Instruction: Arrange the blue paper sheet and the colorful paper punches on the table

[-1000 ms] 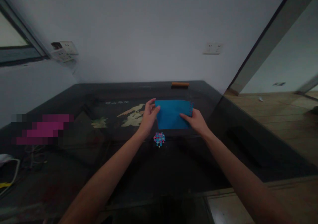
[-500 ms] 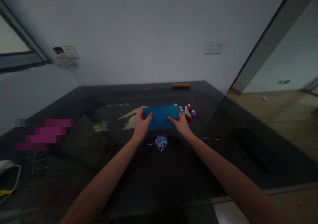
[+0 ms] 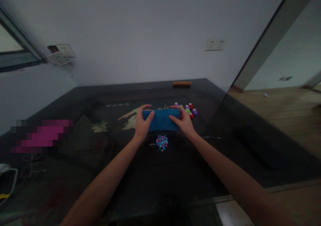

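Observation:
A flat blue rectangular piece of cloth (image 3: 163,120), with small reddish marks along its right edge, is held up over the table between my hands. My left hand (image 3: 143,124) grips its left end, thumb on the near face and fingers behind. At the right end my right hand (image 3: 185,121) pinches it the same way, its index finger raised along the top edge. Just nearer to me lies a small heap of pink, blue and white beads (image 3: 162,142). Beyond my right hand sit several red, purple and green eye-like pieces (image 3: 191,110), some hidden by my fingers.
The dark glossy table (image 3: 140,176) reaches back to the wall. An orange-brown roll (image 3: 182,83) lies at its far edge. A dark flat slab (image 3: 258,147) is on the right. At left are a blurred pink item (image 3: 46,134) and a cable (image 3: 32,165).
The cloth's top edge has tilted and dropped slightly. Fingers of both hands have lifted and show more above it. The whole view has shifted a little.

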Motion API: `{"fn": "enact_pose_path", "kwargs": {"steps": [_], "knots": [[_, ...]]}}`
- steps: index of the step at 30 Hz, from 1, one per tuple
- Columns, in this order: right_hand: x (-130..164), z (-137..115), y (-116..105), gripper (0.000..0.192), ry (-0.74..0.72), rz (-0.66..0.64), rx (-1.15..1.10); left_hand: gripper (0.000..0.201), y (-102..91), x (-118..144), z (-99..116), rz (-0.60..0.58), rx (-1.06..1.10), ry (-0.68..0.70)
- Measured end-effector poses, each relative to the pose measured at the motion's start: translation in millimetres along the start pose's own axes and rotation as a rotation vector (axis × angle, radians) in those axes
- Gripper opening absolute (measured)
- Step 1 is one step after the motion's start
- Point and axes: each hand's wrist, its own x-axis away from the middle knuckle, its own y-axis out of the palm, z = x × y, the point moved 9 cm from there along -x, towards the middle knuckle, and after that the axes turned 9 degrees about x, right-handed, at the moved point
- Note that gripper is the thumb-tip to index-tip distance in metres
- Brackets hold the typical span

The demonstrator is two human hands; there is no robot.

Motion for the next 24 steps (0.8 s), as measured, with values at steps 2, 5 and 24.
{"fn": "enact_pose_path", "kwargs": {"steps": [2, 5, 24], "knots": [[1, -9, -3, 0.036, -0.024, 0.048, 0.026, 0.023, -1.1, 0, 3, 0.039, -0.003, -0.011], [1, -16, -6, 0.028, -0.015, 0.127, 0.068, 0.024, -2.1, -1, 6, 0.087, 0.003, -0.036], [-5, -13, -4, 0.036, 0.06, 0.188, 0.158, 0.035, 0.1, -2, 1, 0.09, -0.022, -0.074]]}}
